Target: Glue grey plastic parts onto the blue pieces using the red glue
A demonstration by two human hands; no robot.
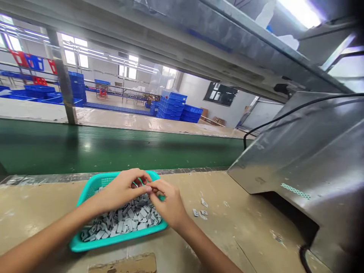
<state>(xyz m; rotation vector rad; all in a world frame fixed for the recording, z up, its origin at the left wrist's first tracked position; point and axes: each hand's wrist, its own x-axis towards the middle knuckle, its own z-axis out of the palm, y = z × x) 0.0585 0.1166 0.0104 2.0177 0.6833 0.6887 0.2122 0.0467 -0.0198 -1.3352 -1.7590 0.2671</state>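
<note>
A turquoise plastic basket (pixel 119 234) stands on the bench, filled with many small grey plastic pieces (pixel 132 220). Over its far half, my left hand (pixel 123 189) and my right hand (pixel 166 201) meet at the fingertips. Both hands have thumb and fingers pinched together; whatever sits between them is too small or too covered to make out. To the right of the basket, several loose grey pieces (pixel 204 212) lie on the bench near my right wrist.
Behind the basket runs a green conveyor belt (pixel 148 151). A large sheet-metal machine housing (pixel 284 167) with a black cable (pixel 298 103) fills the right side. Overhead hangs a metal shelf beam (pixel 176 41). Blue crates (pixel 172 104) are stacked beyond the belt.
</note>
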